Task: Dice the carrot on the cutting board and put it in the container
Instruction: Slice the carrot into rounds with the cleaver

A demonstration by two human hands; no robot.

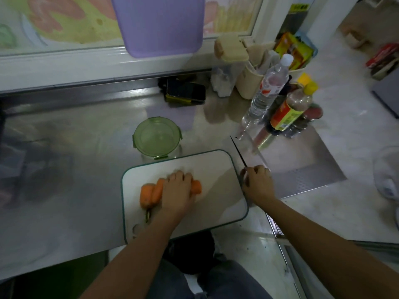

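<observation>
Head view, the only one I have: my left hand (177,190) lies over the orange carrot (151,194), fingers curved down across it and pinning it to the white plastic cutting board with the green rim (216,167). The carrot sits on the left half of the board and looks to be in a few long pieces side by side, though blur hides the cuts. My right hand (258,183) is wrapped tight round the handle of the broad steel kitchen knife (248,151). Its blade is off the board, past the right edge and over the steel counter, tip pointing away from me. The round clear container with the green clip lid (157,137) stands just beyond the board's far edge, and the lid appears to be on.

I judge the dicing barely begun: no small cubes show anywhere. Next I must bring the blade across to the carrot's free right end, tuck my left fingertips back from the edge, and cut crosswise in short steps. The lid must come off before anything goes in.
</observation>
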